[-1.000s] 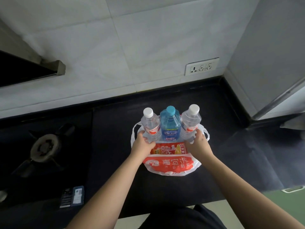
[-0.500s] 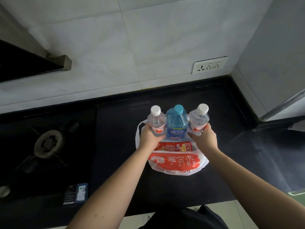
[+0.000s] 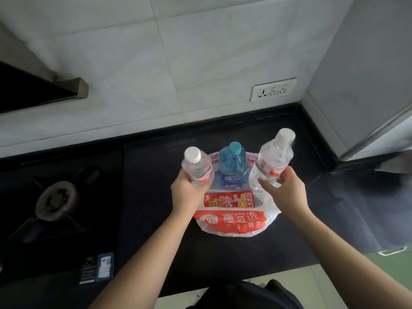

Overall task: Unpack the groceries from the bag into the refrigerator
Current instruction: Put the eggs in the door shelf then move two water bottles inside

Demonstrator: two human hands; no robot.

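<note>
A white plastic bag (image 3: pixel 231 224) with a red printed panel sits on the black countertop (image 3: pixel 156 197). My left hand (image 3: pixel 188 192) grips a clear white-capped water bottle (image 3: pixel 197 167), lifted at the bag's left side. My right hand (image 3: pixel 284 191) grips a second clear white-capped bottle (image 3: pixel 275 156), raised and tilted right of the bag. A blue bottle (image 3: pixel 233 168) with a teal cap stands upright inside the bag between them. In front of it lies a red snack packet (image 3: pixel 229 199). The grey refrigerator (image 3: pixel 365 70) stands at the right.
A gas hob burner (image 3: pixel 56 198) lies to the left, with a range hood corner (image 3: pixel 73 88) above it. A wall socket (image 3: pixel 273 89) sits on the tiled wall behind. A small dark card (image 3: pixel 97 267) rests near the counter's front edge.
Both hands have lifted the two clear bottles up and outward from the bag. The blue bottle stays in the bag.
</note>
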